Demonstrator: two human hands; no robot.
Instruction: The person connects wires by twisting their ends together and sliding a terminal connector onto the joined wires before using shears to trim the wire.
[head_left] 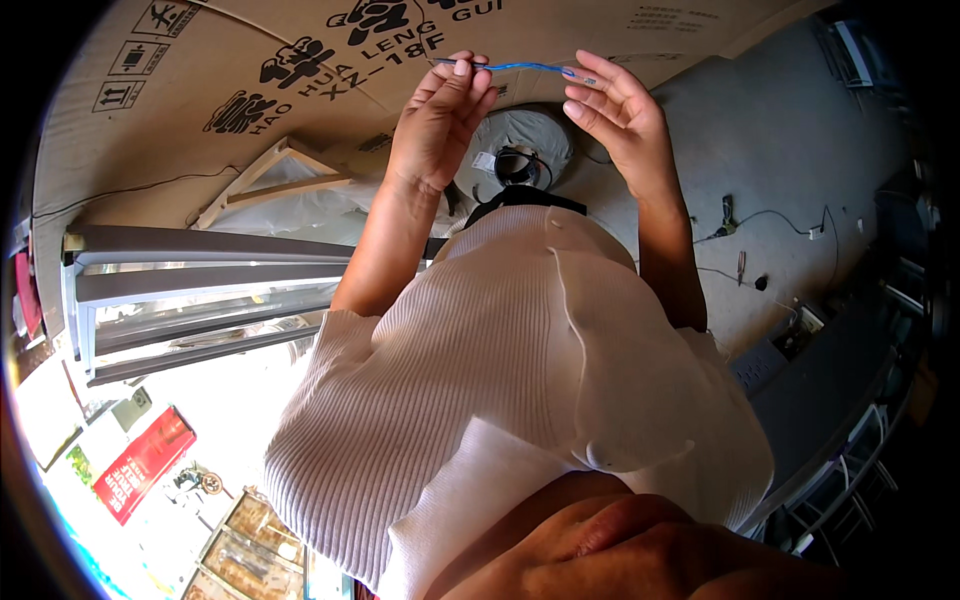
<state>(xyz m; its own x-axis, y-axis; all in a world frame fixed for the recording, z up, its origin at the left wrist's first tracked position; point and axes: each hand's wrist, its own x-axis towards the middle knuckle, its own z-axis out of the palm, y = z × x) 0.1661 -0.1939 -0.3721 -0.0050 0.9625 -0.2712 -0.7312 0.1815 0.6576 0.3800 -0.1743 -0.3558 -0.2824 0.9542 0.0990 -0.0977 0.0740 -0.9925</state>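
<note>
Carton hides its contents; left hand pinches blue wire.

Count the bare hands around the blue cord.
2: the left hand pinches the blue cord toward its left end; the right hand is at its right end. No others show.

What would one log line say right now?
Left hand: pinching blue strand | Right hand: at strand's right end | Beyond: printed cardboard

We find the ends of the thin blue strand too small to make out. We see the large brown cardboard box cut off above.
</note>
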